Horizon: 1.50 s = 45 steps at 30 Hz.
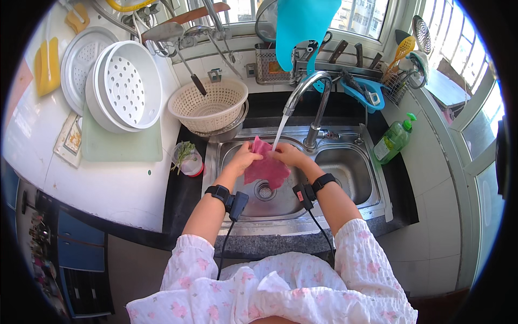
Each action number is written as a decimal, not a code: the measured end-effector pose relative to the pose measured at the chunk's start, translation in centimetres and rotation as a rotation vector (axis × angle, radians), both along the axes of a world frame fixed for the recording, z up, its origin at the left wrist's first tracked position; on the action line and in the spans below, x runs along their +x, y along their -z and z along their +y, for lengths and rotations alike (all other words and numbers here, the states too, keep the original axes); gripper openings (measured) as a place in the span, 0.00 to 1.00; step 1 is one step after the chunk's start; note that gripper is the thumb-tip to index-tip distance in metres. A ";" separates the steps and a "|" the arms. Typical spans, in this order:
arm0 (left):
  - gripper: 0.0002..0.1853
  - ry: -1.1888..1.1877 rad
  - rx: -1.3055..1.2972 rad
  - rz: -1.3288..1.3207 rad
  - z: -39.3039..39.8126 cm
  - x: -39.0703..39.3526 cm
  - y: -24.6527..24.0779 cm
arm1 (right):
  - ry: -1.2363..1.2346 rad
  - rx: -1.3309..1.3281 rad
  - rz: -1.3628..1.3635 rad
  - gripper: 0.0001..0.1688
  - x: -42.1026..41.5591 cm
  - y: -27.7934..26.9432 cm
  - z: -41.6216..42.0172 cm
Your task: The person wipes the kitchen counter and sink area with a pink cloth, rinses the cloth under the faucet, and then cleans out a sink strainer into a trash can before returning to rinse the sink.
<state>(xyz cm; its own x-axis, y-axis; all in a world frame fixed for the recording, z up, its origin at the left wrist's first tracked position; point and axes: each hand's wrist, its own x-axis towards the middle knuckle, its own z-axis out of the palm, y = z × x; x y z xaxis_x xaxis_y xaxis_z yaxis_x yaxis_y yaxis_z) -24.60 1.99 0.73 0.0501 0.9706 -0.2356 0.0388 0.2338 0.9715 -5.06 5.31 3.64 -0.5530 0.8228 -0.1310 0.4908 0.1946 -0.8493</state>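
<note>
A pink cloth (267, 169) hangs spread between my two hands over the left basin (243, 202) of a steel double sink. My left hand (244, 157) grips its upper left edge, while my right hand (289, 154) pinches the upper right side. Water (280, 133) runs from the curved chrome faucet (299, 91) onto the cloth near my right fingers. Below the cloth's lower edge shows the round drain strainer (265, 192). Part of the basin is hidden behind the cloth and my forearms.
Left of the sink stand a beige plastic colander (208, 103) and a clear cup with green herbs (187, 158). A green soap bottle (393, 139) stands right of the smaller basin (344, 170). Behind the faucet are a blue basket (364, 95) and a knife rack (344, 67).
</note>
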 end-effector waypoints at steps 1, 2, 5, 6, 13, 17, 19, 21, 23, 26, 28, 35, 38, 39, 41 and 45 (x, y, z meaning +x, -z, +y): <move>0.27 0.028 0.012 0.011 -0.1 0.4 -0.2 | -0.020 -0.028 0.022 0.15 -0.3 0.1 0.5; 0.30 0.055 0.024 0.023 -0.3 0.9 -0.4 | -0.040 -0.056 0.045 0.15 -0.6 0.3 1.0; 0.29 0.168 0.228 0.229 -0.5 3.2 -1.7 | -0.114 -0.094 0.112 0.15 0.2 -0.2 1.8; 0.24 0.102 0.179 0.405 -0.1 3.1 -1.4 | -0.156 -0.099 0.143 0.16 0.2 -0.4 1.8; 0.18 0.141 0.075 0.437 0.1 2.1 0.3 | -0.214 -0.064 -0.127 0.14 2.7 -0.9 1.5; 0.21 0.124 0.112 0.427 0.0 1.7 -0.5 | -0.115 -0.231 0.110 0.13 3.1 1.2 1.8; 0.23 0.099 0.130 0.420 0.1 0.8 -0.4 | -0.060 -0.279 0.171 0.12 2.6 0.8 1.4; 0.24 0.097 0.130 0.387 0.5 -0.2 0.4 | 0.005 -0.234 0.160 0.11 2.0 0.3 1.0; 0.22 0.085 0.111 0.426 0.6 -1.2 0.9 | 0.015 -0.216 0.148 0.11 1.6 0.1 0.9; 0.19 0.012 0.101 0.508 1.1 -2.0 2.9 | 0.008 -0.029 0.133 0.10 1.0 0.7 1.2; 0.17 -0.058 -0.041 0.462 0.6 -0.5 2.1 | 0.024 0.128 0.107 0.11 1.3 1.5 1.0; 0.16 -0.168 -0.350 -0.468 0.4 5.2 1.8 | 0.225 0.354 0.116 0.13 -1.0 0.3 -5.4; 0.15 -0.075 -0.371 -0.620 1.3 6.5 2.9 | 0.230 0.551 0.172 0.19 -0.7 2.1 -6.9; 0.15 0.001 -0.342 -0.639 1.4 6.2 2.7 | 0.238 0.621 0.197 0.20 -0.8 2.3 -7.6; 0.15 0.151 -0.283 -0.677 1.5 5.4 2.3 | 0.119 0.466 0.196 0.23 -0.2 2.2 -8.5; 0.18 0.076 -0.240 -0.654 0.5 4.4 -0.8 | 0.032 0.182 0.224 0.27 2.7 1.7 -7.4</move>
<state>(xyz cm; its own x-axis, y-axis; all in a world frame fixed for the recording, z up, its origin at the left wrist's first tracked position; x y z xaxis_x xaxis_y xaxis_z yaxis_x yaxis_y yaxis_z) -20.21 2.50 1.57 0.3205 0.8835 -0.3415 -0.5116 0.4649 0.7226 -2.32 -2.07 1.93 -0.5250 0.8390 0.1430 0.3029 0.3413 -0.8898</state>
